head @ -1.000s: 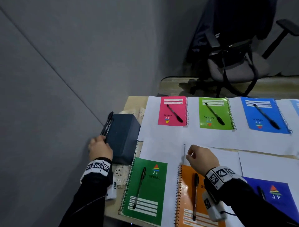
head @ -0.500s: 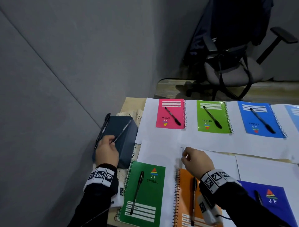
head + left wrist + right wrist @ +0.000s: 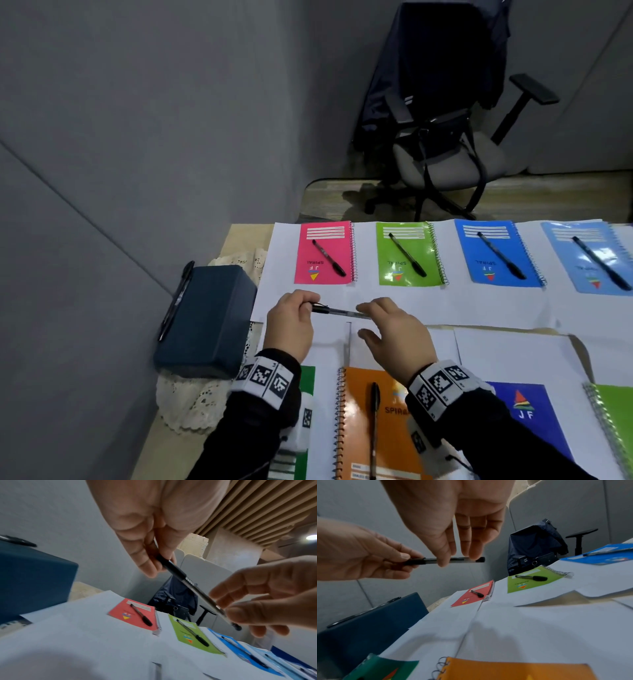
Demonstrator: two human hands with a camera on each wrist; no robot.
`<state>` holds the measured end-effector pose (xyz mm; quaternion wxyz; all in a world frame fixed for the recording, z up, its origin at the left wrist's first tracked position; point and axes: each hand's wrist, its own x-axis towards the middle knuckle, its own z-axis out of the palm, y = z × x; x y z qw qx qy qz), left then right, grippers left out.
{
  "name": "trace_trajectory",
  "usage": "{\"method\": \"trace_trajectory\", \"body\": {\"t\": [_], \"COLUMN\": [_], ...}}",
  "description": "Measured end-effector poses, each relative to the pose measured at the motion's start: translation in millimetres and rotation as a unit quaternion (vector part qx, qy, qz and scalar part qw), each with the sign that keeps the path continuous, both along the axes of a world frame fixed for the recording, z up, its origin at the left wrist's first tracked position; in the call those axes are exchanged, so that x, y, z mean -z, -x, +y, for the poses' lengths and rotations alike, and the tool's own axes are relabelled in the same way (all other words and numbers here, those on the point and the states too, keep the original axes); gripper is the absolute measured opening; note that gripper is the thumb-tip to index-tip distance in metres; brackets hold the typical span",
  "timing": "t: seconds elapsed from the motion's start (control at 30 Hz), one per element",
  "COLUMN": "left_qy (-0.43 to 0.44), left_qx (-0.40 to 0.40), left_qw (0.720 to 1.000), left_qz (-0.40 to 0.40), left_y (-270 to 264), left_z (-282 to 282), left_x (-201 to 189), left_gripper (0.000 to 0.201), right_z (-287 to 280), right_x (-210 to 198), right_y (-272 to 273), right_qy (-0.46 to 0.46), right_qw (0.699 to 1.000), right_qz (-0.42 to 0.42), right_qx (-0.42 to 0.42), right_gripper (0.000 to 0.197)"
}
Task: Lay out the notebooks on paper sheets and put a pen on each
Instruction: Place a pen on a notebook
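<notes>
A black pen (image 3: 337, 311) (image 3: 188, 582) (image 3: 429, 561) hangs level above the white paper sheets (image 3: 411, 305). My left hand (image 3: 306, 305) (image 3: 154, 566) (image 3: 399, 559) pinches its cap end. My right hand (image 3: 366, 318) (image 3: 228, 608) (image 3: 457, 558) pinches the other end between thumb and fingertips. In the far row lie pink (image 3: 323, 253), light green (image 3: 406, 255), blue (image 3: 493, 253) and pale blue (image 3: 582, 257) notebooks, each with a pen on it. Near me lie a green notebook (image 3: 306, 377), an orange one (image 3: 359, 428) with a pen, a dark blue one (image 3: 527, 421) and another green one (image 3: 613, 411).
A dark blue box (image 3: 209, 318) stands on a lace doily (image 3: 191, 401) at the table's left edge, with one more pen (image 3: 176, 301) lying on its top. A grey wall runs close along the left. An office chair (image 3: 442, 137) stands beyond the table.
My left hand lifted a pen off the dark blue box and carried it right over the paper. My right hand rose from the sheet's edge and took the pen's other end.
</notes>
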<state>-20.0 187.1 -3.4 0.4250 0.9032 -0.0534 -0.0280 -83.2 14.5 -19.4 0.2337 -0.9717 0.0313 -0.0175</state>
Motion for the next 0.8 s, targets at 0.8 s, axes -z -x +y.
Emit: {"method": "trace_trajectory", "body": {"t": [0.8], "left_qy": [0.045], "left_qx": [0.209], "left_qw": [0.973], "left_qz": [0.091], "left_y": [52.9], "left_z": [-213.1], "left_x": [-2.7], "left_gripper": [0.028], "right_z": [-155.5], "right_x": [-7.1], "right_y": [89.0], "right_qy": [-0.013], "right_qw": [0.983], "right_qz": [0.037], "right_qx": [0.178], "right_gripper": [0.020]}}
